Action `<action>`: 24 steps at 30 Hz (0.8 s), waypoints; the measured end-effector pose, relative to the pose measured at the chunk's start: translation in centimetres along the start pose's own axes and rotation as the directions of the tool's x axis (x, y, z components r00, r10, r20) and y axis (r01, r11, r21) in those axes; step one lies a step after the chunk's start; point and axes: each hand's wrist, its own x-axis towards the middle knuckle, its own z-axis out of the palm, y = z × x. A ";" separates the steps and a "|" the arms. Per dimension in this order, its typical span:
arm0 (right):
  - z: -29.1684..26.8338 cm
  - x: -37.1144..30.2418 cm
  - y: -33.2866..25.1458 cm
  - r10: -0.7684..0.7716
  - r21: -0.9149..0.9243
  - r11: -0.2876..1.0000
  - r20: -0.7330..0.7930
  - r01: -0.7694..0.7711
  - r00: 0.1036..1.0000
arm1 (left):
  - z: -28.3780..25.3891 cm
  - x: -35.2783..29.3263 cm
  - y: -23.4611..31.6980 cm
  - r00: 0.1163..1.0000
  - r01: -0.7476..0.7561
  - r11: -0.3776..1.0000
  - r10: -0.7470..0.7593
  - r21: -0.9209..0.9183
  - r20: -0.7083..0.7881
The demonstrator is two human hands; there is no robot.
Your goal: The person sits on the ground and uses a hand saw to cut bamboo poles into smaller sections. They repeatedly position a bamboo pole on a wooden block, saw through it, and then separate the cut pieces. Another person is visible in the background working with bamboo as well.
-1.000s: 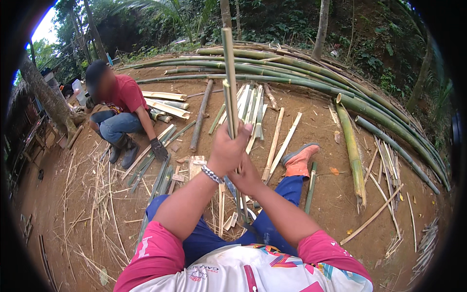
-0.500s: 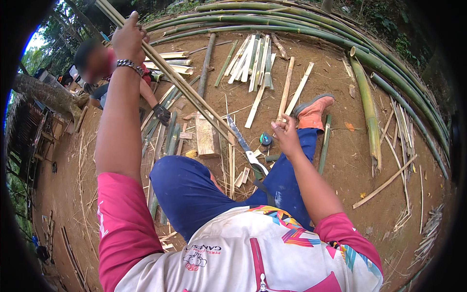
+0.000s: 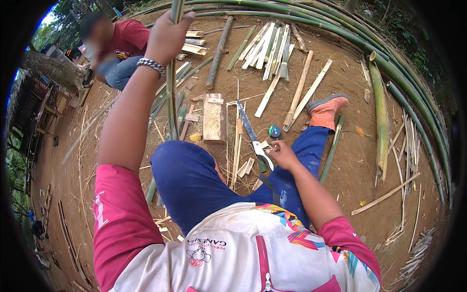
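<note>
My left hand (image 3: 168, 40), raised at the upper left with a braided bracelet on its wrist, is closed around long split bamboo strips (image 3: 171, 97). They hang nearly upright, their lower end by my bent left knee. My right hand (image 3: 283, 155) is low over my right leg, fingers bent and a little apart, with nothing seen in them. Closest to its fingertips is the white handle of a hand saw (image 3: 253, 134), which lies on the ground with its blade pointing away from me. A wooden block (image 3: 212, 119) with sawdust lies left of the saw.
A dark tape measure (image 3: 275, 131) lies near the saw. Split bamboo pieces (image 3: 272, 48) are heaped farther off, with long green poles (image 3: 292, 22) behind. At the upper left sits another person (image 3: 129, 41) in a red shirt. A thick bamboo length (image 3: 380, 121) lies right of my boot.
My left hand has moved right, and the bamboo strips have swung from slanting to nearly upright. My right hand has come down toward the saw handle. The other person's gloved hand no longer shows.
</note>
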 end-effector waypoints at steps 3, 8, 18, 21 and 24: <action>1.1 0.3 -1.7 0.038 -0.037 0.999 0.118 -0.034 0.992 | 1.3 -4.1 -1.4 0.989 0.056 0.986 -0.076 0.154 0.129; 3.9 3.6 0.2 0.075 -0.191 0.981 0.214 -0.034 0.974 | 3.6 -10.7 -10.2 0.930 0.177 0.946 -0.251 0.272 0.269; 6.4 8.0 2.7 0.171 -0.573 0.819 0.273 0.017 0.947 | 8.0 -23.2 -25.4 0.721 0.410 0.734 -0.624 0.541 0.301; 6.6 8.3 3.2 0.272 -0.611 0.789 0.247 -0.068 0.930 | 9.9 -25.7 -28.0 0.638 0.448 0.681 -0.697 0.579 0.328; 7.2 8.7 4.0 0.362 -0.685 0.718 0.217 -0.123 0.907 | 11.6 -28.0 -30.2 0.573 0.437 0.658 -0.729 0.613 0.374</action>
